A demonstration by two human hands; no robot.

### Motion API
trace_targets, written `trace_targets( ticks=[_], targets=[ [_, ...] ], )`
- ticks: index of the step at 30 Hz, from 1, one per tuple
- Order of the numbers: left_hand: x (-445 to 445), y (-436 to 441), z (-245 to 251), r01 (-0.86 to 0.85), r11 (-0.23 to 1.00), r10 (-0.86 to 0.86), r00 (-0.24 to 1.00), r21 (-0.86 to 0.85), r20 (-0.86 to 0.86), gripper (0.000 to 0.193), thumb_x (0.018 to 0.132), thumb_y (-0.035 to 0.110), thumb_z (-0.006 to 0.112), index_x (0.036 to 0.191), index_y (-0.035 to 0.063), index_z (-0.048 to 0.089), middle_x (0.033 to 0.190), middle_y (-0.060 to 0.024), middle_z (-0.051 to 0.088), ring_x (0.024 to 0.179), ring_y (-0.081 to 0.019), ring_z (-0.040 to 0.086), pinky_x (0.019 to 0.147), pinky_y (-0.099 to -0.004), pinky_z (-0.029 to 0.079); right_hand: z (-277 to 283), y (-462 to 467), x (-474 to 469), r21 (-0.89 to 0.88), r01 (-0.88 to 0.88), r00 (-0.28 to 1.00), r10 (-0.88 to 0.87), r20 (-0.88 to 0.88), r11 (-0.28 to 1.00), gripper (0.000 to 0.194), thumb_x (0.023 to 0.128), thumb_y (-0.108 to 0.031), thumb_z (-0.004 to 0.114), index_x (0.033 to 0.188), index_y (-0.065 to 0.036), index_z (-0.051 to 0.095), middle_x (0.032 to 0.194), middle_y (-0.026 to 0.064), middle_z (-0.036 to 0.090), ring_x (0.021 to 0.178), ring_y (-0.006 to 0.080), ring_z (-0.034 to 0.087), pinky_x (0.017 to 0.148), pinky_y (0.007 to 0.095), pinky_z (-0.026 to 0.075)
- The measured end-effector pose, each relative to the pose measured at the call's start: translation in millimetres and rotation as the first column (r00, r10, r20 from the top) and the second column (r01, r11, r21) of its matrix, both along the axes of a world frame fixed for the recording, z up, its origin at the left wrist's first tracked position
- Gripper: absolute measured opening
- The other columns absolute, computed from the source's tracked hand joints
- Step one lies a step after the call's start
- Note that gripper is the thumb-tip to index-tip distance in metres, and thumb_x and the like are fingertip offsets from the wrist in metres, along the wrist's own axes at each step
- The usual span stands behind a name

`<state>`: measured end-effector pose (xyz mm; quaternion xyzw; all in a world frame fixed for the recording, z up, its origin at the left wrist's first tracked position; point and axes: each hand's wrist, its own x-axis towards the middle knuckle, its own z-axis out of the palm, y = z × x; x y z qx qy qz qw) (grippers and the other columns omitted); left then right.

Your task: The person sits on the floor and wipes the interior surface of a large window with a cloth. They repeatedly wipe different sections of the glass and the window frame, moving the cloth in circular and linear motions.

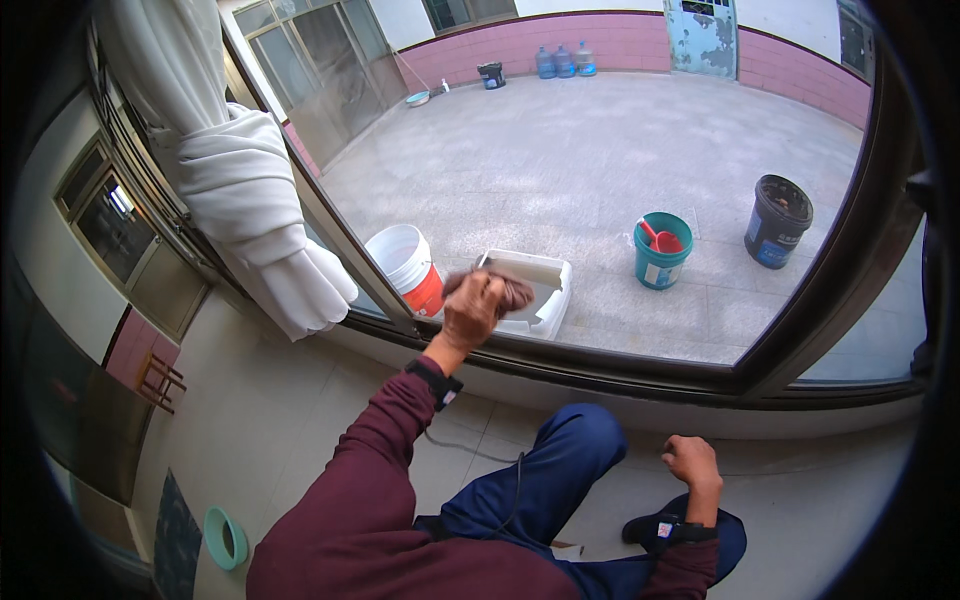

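Note:
My left hand grips a bunched brown cloth at the lower left part of a large window pane. It appears to press on the glass, close to the dark metal frame. My right hand hangs over my right knee with its fingers curled, and nothing shows in it. Its palm side is hidden. Through the pane, behind the cloth, stand a white tub and a white bucket with an orange-red label.
A knotted white curtain hangs left of the pane. Outside are a green bucket with a red scoop, a black bucket and several water jugs. Indoors, a green basin and a wooden stool stand left.

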<state>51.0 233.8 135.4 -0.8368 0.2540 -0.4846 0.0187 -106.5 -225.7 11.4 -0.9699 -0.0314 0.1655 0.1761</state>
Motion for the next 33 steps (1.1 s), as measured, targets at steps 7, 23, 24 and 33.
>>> trace_targets(
  ticks=[7, 23, 24, 33],
  targets=[
    [-16, 27, 27, -0.058, 0.907, -0.135, 0.898, -0.416, -0.420, 0.015, 0.091, 0.007, 0.068, 0.104, 0.0084, 0.062, 0.086, -0.0104, 0.067, 0.073, -0.0294, 0.072, 0.066, -0.0408, 0.059, -2, -3, -3, -0.009, -0.018, 1.000, 0.018, 0.024, 1.000, 0.025, 0.088, -0.028, 0.077, 0.110, -0.016, 0.078, 0.106, 0.0149, 0.077, 0.108, 0.0357, 0.071, 0.095, 0.0479, 0.056],
    [49, -2, 166, -0.018, 0.939, 0.165, 0.900, -0.343, 0.404, 0.051, 0.088, 0.013, 0.077, 0.135, 0.0120, 0.059, 0.116, -0.0150, 0.061, 0.108, -0.0375, 0.067, 0.091, -0.0472, 0.053, 0, -1, -5, -0.010, -0.009, 1.000, 0.009, -0.023, 1.000, 0.025, 0.088, -0.026, 0.075, 0.110, -0.015, 0.078, 0.109, 0.0132, 0.077, 0.111, 0.0349, 0.070, 0.099, 0.0467, 0.055],
    [51, 2, 157, -0.052, 0.943, 0.188, 0.897, -0.328, 0.399, 0.050, 0.088, 0.014, 0.077, 0.135, 0.0122, 0.059, 0.114, -0.0147, 0.061, 0.108, -0.0371, 0.067, 0.092, -0.0469, 0.052, 0, -1, -5, -0.010, -0.001, 1.000, 0.000, -0.029, 1.000, 0.025, 0.088, -0.026, 0.075, 0.110, -0.015, 0.078, 0.109, 0.0133, 0.077, 0.111, 0.0348, 0.070, 0.099, 0.0466, 0.055],
    [28, -1, -40, -0.091, 0.894, 0.170, 0.975, -0.438, 0.144, 0.061, 0.087, 0.017, 0.078, 0.142, 0.0017, 0.054, 0.122, -0.0232, 0.061, 0.111, -0.0504, 0.061, 0.093, -0.0544, 0.052, 5, -2, -12, -0.010, -0.003, 1.000, 0.003, -0.010, 1.000, 0.024, 0.087, -0.026, 0.074, 0.109, -0.015, 0.078, 0.109, 0.0145, 0.077, 0.110, 0.0359, 0.070, 0.097, 0.0475, 0.055]
  ],
)
